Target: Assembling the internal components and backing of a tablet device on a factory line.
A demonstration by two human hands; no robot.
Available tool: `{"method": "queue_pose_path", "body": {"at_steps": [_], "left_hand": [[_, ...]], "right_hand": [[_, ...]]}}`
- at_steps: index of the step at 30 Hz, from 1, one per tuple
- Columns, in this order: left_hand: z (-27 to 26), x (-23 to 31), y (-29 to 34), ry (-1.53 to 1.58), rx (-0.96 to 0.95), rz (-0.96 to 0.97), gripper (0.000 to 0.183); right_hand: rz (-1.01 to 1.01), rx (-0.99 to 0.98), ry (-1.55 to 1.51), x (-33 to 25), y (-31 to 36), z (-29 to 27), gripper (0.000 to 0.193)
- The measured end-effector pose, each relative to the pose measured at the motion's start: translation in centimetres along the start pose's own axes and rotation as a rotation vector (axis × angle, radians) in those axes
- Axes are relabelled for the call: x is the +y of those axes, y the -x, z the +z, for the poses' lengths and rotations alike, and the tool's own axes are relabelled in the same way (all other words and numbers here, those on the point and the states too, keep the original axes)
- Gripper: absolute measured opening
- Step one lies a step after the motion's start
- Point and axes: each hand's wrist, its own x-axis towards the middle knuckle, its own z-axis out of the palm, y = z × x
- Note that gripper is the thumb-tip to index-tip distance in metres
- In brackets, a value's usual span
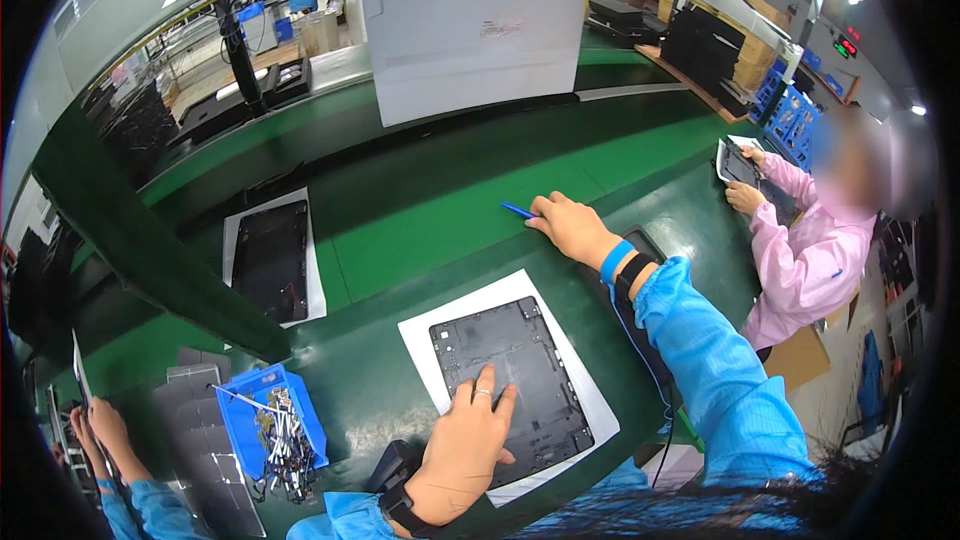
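A black plastic casing panel [515,370], moulded with ribs and small fittings, lies on a white sheet [420,340] on the green bench in front of me. My left hand [470,445] rests on its lower left part, fingers stretched out and touching the surface. Whether anything small is under those fingertips is hidden. Farther off and to the right, my right hand [573,227] pinches a slim blue pen-like tool [516,210] over the bench, its end pointing left. Black wrist bands are on both wrists, and the right also has a blue strap.
A blue bin [312,418] of small cable parts stands at my left. Another black panel [272,260] lies on the green belt, behind a slanting dark post [150,240]. A pink-sleeved co-worker [815,250] handles a panel at right; another person's hands [100,430] are at far left.
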Motion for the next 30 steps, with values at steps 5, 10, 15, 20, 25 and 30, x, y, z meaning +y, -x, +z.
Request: {"method": "queue_pose_path", "body": {"at_steps": [5, 10, 15, 20, 25, 30], "left_hand": [[0.0, 0.2, 0.0, 0.036, 0.013, -0.047, 0.093], [0.6, 0.4, -0.3, 0.033, 0.011, -0.023, 0.090], [-0.2, 0.4, -1.4, 0.012, -0.042, -0.039, 0.091], [-0.6, -1.4, -0.8, 0.018, 0.069, 0.008, 0.078], [-1.5, -2.6, -0.8, 0.179, 0.014, 0.021, 0.076], [-2.5, -1.7, -1.7, 0.229, -0.017, 0.047, 0.087]], "right_hand": [[0.037, 0.296, -0.385, -1.7, 0.6, -0.6, 0.027], [-0.040, -0.162, -0.872, -13.6, 8.1, -5.3, 0.021], [-0.380, -0.127, -0.720, -15.9, 8.3, -1.0, 0.019], [-0.165, 0.048, -0.956, -17.2, 8.0, -4.2, 0.014], [-0.199, -0.144, -0.901, -15.3, 17.1, -8.2, 0.012], [-0.490, -0.346, -0.645, -17.7, 23.9, -3.9, 0.030]]}}
